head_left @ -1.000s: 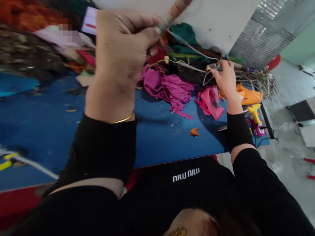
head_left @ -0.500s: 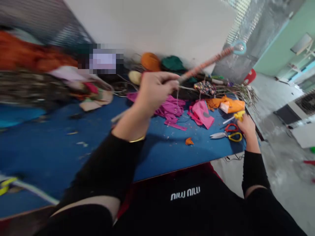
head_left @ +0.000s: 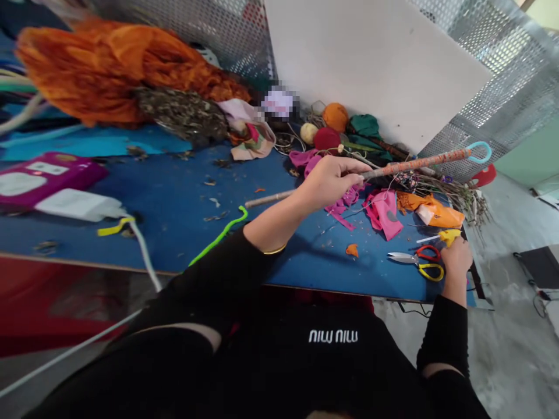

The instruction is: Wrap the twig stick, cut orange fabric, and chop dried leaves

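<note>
Clock positions refer to the head view, 12 o'clock at the top. The left hand (head_left: 334,181) is closed in a pinch grip, thumb against fingers, on the wrapped stick (head_left: 419,163). The wrapped stick is above the tabletop (head_left: 174,198); its orange-banded section points to 2 o'clock from the left hand and ends in a light-blue loop (head_left: 481,152). Its bare end emerges at 8 o'clock, beyond the forearm.

The right hand (head_left: 456,256), at 4 o'clock from the left hand, is curled closed around the yellow glue gun (head_left: 449,236). The glue gun's front, with a white stick (head_left: 428,239), points to 9 o'clock; its handle is hidden by the fingers. Scissors (head_left: 417,259) with one red and one yellow handle lie at 9 o'clock from the right hand, blades slightly apart.

Pink fabric (head_left: 385,214) and an orange packet (head_left: 439,213) lie between 10 and 11 o'clock from the right hand. A small orange scrap (head_left: 351,250) lies at 9 o'clock, beyond the scissors. A green fuzzy strip (head_left: 220,235) lies at 8 o'clock from the left hand, near the bare end.
</note>
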A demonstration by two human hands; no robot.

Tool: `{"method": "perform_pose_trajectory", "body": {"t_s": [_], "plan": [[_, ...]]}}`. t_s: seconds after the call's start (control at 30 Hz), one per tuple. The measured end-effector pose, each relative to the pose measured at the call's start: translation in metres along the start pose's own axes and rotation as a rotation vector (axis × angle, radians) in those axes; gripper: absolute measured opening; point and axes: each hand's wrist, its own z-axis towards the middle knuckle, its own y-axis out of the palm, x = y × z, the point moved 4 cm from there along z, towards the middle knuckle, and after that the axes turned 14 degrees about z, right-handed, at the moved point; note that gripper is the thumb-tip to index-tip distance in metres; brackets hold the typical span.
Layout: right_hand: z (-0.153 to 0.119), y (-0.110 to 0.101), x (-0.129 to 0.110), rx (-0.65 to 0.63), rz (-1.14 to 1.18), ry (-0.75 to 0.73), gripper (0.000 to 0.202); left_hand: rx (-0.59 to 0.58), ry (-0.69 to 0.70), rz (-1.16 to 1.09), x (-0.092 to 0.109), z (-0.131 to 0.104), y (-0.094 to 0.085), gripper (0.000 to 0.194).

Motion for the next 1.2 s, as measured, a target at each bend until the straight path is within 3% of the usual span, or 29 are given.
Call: {"method": "perform_pose_trajectory", "body": {"t_s": [0.1,0.2,0.27,0.3,0.33,0.37,0.53,0.63,0.87,1.2], "plan": [[-0.007,-0.012,0.011,0.142,0.067,0.001,0.050,0.050,-0.040,0.045,-0.015,-0.008,0.003,0.031],[-0.029,-0.031,0.016,0.374,0.239,0.039,0.049,0.097,-0.072,0.095,-0.027,-0.015,0.007,0.032],[-0.049,-0.039,0.005,0.490,0.499,-0.056,0.038,0.110,-0.076,0.093,-0.028,-0.019,0.009,0.032],[-0.060,-0.040,-0.006,0.505,0.685,-0.172,0.033,0.104,-0.077,0.083,-0.027,-0.021,0.011,0.032],[-0.071,-0.039,-0.020,0.458,0.899,-0.330,0.029,0.092,-0.078,0.072,-0.025,-0.023,0.012,0.032],[-0.081,-0.035,-0.035,0.405,0.973,-0.407,0.027,0.078,-0.079,0.061,-0.024,-0.024,0.014,0.033],[-0.124,-0.016,-0.105,0.120,1.098,-0.750,0.030,0.003,-0.075,0.038,-0.017,-0.032,0.021,0.035],[-0.136,-0.013,-0.129,0.116,1.061,-0.803,0.029,-0.023,-0.094,0.043,-0.018,-0.035,0.023,0.036],[-0.143,-0.022,-0.154,0.291,0.966,-0.953,0.026,-0.036,-0.105,0.061,-0.013,-0.039,0.021,0.036],[-0.145,-0.019,-0.155,0.294,0.903,-0.980,0.022,-0.024,-0.081,0.102,-0.013,-0.043,0.021,0.034]]}}
